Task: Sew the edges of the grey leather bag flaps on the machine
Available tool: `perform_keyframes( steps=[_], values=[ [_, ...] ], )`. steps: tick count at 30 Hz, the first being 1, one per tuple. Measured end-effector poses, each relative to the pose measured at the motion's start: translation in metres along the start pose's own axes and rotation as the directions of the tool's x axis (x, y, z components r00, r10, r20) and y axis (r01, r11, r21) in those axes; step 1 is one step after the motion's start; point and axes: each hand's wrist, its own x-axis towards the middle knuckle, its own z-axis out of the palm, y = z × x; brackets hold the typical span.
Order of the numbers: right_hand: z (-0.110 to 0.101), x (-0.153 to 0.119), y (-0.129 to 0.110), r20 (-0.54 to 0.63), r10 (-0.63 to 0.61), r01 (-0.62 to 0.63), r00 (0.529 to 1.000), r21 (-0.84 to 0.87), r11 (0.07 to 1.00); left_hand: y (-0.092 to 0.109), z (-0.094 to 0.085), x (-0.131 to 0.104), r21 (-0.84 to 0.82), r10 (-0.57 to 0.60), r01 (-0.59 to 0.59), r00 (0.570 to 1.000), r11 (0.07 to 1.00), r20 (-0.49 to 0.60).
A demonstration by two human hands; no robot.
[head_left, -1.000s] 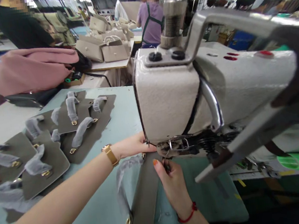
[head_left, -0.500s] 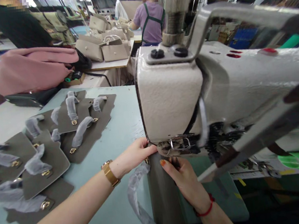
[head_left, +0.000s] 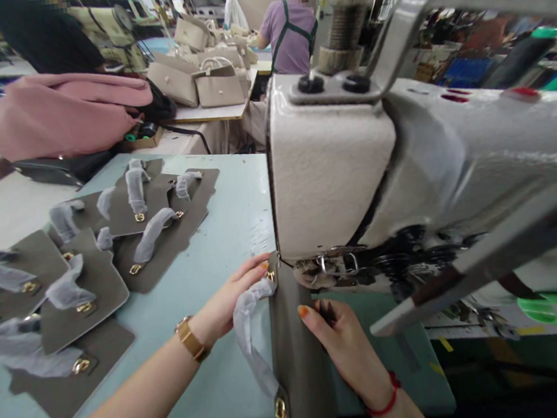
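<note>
A grey-brown leather bag panel (head_left: 299,347) runs lengthwise under the head of a sewing machine (head_left: 329,169). Along its left side is a handle (head_left: 247,333) wrapped in white film, with a gold buckle (head_left: 280,411) at the near end. My left hand (head_left: 235,298) lies with fingers stretched out at the panel's far left edge, by the handle's other buckle. On the panel's right side, my right hand (head_left: 340,336) is closed, thumb against the leather. Dark pointed tips, seemingly thread snips (head_left: 326,312), poke out between its thumb and fingers; the rest is hidden.
Several similar panels (head_left: 90,277) with wrapped handles overlap on the pale blue table (head_left: 203,258) to the left. Pink material (head_left: 61,116) is heaped behind them. Beige bags (head_left: 218,87) and a person in purple (head_left: 289,36) are farther back. A grey bar (head_left: 466,268) slants across the right.
My left hand has slid back from the machine head and its fingers have straightened. The panel and handle have shifted slightly away from me. My right hand stays closed; the view has shifted a little.
</note>
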Motion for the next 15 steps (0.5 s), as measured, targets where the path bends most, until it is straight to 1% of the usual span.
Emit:
perform_keyframes(
  steps=[2, 3, 5, 8, 10, 12, 13, 15],
  values=[
    [-0.001, -0.004, 0.002, 0.014, 0.004, -0.004, 1.000, -0.015, 1.000, -0.020, -0.005, -0.013, -0.129, -0.060, 0.056, 0.998, 0.990, -0.030],
    [-0.002, -0.006, 0.003, 0.021, 0.007, -0.006, 1.000, -0.023, 1.000, -0.028, -0.006, -0.018, -0.149, -0.058, 0.052, 0.998, 0.987, -0.036],
    [-0.003, -0.011, 0.004, 0.031, 0.013, -0.012, 0.999, -0.036, 0.999, -0.035, -0.006, -0.027, -0.073, 0.010, -0.012, 0.999, 0.997, -0.032],
    [-0.002, -0.017, 0.007, 0.020, 0.018, -0.017, 1.000, -0.058, 0.998, -0.030, 0.001, -0.028, 0.113, 0.112, -0.112, 0.994, 0.987, 0.009],
    [0.003, -0.022, 0.011, 0.004, 0.016, -0.016, 1.000, -0.087, 0.996, -0.023, 0.009, -0.020, 0.172, 0.170, -0.178, 0.984, 0.969, 0.058],
    [0.007, -0.027, 0.018, -0.004, 0.013, -0.013, 1.000, -0.119, 0.993, -0.018, 0.018, -0.010, 0.155, 0.241, -0.255, 0.965, 0.954, 0.101],
    [0.006, -0.031, 0.022, -0.004, 0.007, -0.007, 1.000, -0.141, 0.990, -0.016, 0.023, -0.005, 0.125, 0.262, -0.275, 0.959, 0.953, 0.109],
    [-0.005, -0.043, 0.025, 0.008, -0.034, 0.035, 0.999, -0.208, 0.978, -0.014, 0.033, 0.000, 0.058, 0.266, -0.272, 0.960, 0.961, 0.094]
  ],
)
